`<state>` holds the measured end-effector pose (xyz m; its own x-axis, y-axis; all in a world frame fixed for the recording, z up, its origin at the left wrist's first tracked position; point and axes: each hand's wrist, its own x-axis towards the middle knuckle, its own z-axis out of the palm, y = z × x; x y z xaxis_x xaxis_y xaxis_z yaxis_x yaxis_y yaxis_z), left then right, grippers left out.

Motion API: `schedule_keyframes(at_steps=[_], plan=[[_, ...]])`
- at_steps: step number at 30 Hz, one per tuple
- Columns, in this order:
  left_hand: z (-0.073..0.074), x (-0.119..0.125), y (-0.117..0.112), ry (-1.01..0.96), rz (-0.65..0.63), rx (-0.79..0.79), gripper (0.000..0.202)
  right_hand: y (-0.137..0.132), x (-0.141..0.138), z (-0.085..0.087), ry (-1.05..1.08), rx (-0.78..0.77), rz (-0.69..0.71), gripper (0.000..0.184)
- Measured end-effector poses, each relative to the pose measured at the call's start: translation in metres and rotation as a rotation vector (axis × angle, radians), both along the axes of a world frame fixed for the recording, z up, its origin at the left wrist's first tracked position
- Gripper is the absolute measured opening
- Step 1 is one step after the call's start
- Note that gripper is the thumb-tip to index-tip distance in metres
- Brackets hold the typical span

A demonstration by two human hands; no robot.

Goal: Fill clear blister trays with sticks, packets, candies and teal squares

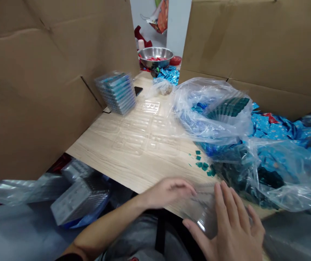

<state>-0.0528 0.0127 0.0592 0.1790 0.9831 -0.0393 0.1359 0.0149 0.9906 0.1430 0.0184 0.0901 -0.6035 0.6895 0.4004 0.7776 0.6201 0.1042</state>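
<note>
At the near edge of a light wooden table (122, 163), both my hands hold a stack of clear plastic trays (202, 212). My left hand (168, 190) grips its left side with curled fingers. My right hand (230, 224) wraps around its right and front side. Several clear blister trays (141, 130) lie flat in rows on the table beyond. A few small teal squares (202, 165) lie loose just past my hands.
A large clear plastic bag (226, 123) with teal pieces and blue foil packets fills the right. A stack of filled trays (117, 92) stands at the back left beside a phone (138, 90). Cardboard walls (36, 90) enclose the table. A metal bowl (155, 56) sits behind. Tray stacks (76, 199) lie lower left.
</note>
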Motion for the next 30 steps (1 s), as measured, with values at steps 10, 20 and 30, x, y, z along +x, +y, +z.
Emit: schedule_keyframes(at_steps=[10, 20, 30], plan=[[0.008, 0.041, -0.004, -0.365, -0.104, -0.126, 0.019, 0.002, 0.007, -0.001, -0.018, 0.076, 0.023, 0.084], [-0.022, -0.052, -0.032, 0.075, 0.491, -0.170, 0.026, 0.001, 0.008, -0.002, 0.024, 0.026, 0.026, 0.082], [-0.067, -0.052, -0.056, 0.979, 0.400, 0.210, 0.033, 0.004, -0.003, -0.003, 0.006, 0.041, 0.044, 0.080]])
